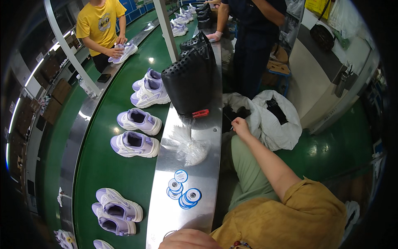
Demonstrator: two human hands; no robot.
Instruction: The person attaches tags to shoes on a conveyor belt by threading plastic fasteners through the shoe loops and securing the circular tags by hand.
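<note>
Beside steel counter edge, right hand [240, 124] fingers pinched on thin dark strand [227, 117]; left hand unseen.

Right hand [240, 124] reaches off the steel bench's [207, 137] right edge, pinched fingers at a white sack [286, 124] of black pieces. Crumpled clear plastic [188, 147] and round blue-rimmed stickers [184, 191] on bench. Lilac-white sneakers [134, 144] along green conveyor [103, 166]. Left hand out of view.

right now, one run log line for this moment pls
right hand: reaching to white bag | left hand: not in view | belt: lilac sneakers | ledge: black shoes
</note>
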